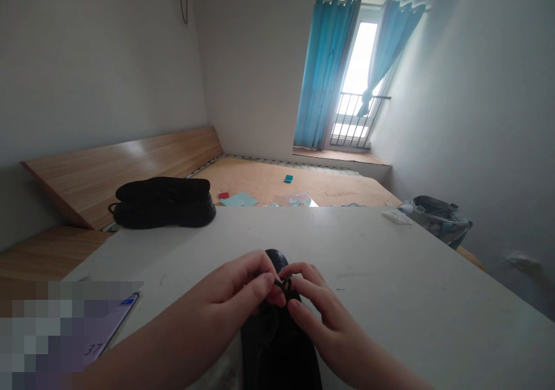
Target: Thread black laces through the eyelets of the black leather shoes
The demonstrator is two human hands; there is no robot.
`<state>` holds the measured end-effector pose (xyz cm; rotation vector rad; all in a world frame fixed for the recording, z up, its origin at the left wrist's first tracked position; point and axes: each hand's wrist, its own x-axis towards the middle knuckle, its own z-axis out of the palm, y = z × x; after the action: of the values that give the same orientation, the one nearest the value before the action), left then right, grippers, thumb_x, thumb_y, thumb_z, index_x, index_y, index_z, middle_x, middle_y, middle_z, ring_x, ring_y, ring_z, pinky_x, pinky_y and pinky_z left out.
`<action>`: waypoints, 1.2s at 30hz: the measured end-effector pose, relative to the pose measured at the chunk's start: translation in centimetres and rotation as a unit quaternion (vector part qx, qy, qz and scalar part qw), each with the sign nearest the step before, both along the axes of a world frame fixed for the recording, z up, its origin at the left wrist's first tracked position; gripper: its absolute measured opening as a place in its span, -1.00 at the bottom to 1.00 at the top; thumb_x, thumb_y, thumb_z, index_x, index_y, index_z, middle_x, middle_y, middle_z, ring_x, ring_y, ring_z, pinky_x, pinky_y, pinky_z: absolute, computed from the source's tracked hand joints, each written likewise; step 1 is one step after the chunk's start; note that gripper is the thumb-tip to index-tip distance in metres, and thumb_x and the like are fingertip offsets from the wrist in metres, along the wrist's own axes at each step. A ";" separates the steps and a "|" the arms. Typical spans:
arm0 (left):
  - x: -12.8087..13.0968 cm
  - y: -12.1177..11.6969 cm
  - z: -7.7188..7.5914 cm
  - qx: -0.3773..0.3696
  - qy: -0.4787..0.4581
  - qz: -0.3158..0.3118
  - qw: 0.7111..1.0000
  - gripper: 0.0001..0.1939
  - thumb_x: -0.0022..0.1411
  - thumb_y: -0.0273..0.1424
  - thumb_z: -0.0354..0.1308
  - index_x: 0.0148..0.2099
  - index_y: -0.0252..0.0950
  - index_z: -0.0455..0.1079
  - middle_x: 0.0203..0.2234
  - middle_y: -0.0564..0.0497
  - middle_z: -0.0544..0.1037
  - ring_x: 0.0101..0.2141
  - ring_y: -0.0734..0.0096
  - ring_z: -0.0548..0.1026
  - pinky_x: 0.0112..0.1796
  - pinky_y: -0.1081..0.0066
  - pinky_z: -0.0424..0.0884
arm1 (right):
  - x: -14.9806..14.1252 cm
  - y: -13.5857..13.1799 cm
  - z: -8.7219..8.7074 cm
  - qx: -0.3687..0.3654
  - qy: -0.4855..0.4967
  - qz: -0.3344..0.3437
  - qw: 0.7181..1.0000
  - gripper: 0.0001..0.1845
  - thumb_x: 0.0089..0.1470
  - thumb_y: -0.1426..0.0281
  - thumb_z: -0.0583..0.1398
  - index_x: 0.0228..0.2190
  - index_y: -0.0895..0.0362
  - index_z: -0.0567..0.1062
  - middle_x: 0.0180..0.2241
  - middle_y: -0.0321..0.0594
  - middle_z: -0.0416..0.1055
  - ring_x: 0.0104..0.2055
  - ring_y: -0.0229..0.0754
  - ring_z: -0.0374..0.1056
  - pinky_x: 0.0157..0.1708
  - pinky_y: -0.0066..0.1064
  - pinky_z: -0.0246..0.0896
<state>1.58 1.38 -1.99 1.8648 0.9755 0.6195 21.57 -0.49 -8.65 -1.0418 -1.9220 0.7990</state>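
Patience with thin, dark cord lace [284, 288], pinched in left grip [274, 289] over glossy-ended black shoe [286, 349]: tension evenly. At right grip [292, 290], cannot tell clasp from touch.

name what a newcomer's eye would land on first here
Probably the bright window at upper right, framed by teal curtains, one knotted. Next, at bottom centre, the left hand and right hand meet at the dark lace of a black shoe. More black footwear sits at the far left of the white table.
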 end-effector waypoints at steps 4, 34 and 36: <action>-1.0 -0.4 -0.1 -0.020 -0.140 0.074 0.987 -0.77 0.34 -0.14 -0.01 -0.21 -0.11 0.39 -0.28 0.11 0.50 -0.26 0.36 0.44 -0.20 0.40 0.43 | 0.0 -0.1 -0.4 0.019 0.017 -0.009 1.000 -0.84 0.22 0.39 0.08 -0.17 0.00 0.40 0.00 -0.18 0.31 0.10 -0.12 0.23 0.10 -0.27 0.17; 1.5 -1.4 -1.0 0.129 0.138 -0.024 0.982 -0.53 0.08 -0.48 0.08 0.08 -0.17 0.26 -0.05 -0.03 0.47 0.01 0.16 0.35 0.10 0.15 0.20 | 0.0 -0.7 0.6 0.053 0.061 0.018 0.997 -0.75 0.33 0.33 -0.06 -0.28 0.06 0.38 -0.31 -0.23 0.39 -0.21 -0.18 0.32 -0.18 -0.33 0.24; 1.7 -1.4 -1.2 0.148 0.159 -0.028 0.976 -0.49 0.07 -0.50 0.09 0.10 -0.20 0.25 -0.04 -0.06 0.47 0.01 0.13 0.34 0.13 0.09 0.14 | 0.0 -0.8 0.5 0.065 0.059 0.029 0.996 -0.77 0.33 0.35 -0.05 -0.27 0.04 0.37 -0.29 -0.24 0.38 -0.20 -0.18 0.31 -0.17 -0.33 0.23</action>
<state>3.25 0.03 -3.22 2.3002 1.0755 0.4591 21.57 -1.26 -8.14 -0.8455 -1.8835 0.7402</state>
